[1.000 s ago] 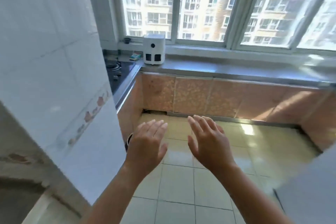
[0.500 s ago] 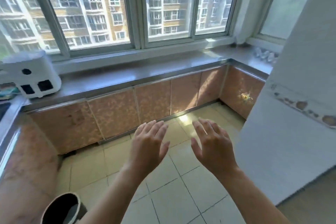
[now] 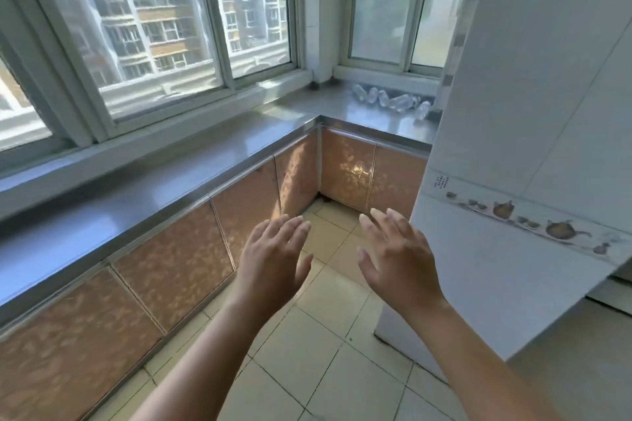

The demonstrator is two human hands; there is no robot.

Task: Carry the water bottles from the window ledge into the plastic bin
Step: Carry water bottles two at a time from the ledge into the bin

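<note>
On the far window ledge (image 3: 376, 113), water bottles (image 3: 393, 101) lying; both hands' fingers (image 3: 290, 229) straight, empty.

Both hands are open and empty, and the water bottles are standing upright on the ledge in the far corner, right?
Not quite. The head view shows the water bottles lying on their sides on the ledge in the far corner, not upright. The left hand and right hand are indeed open and empty.

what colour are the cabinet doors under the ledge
Mottled orange-brown cabinet doors, clearest in the head view.
</note>
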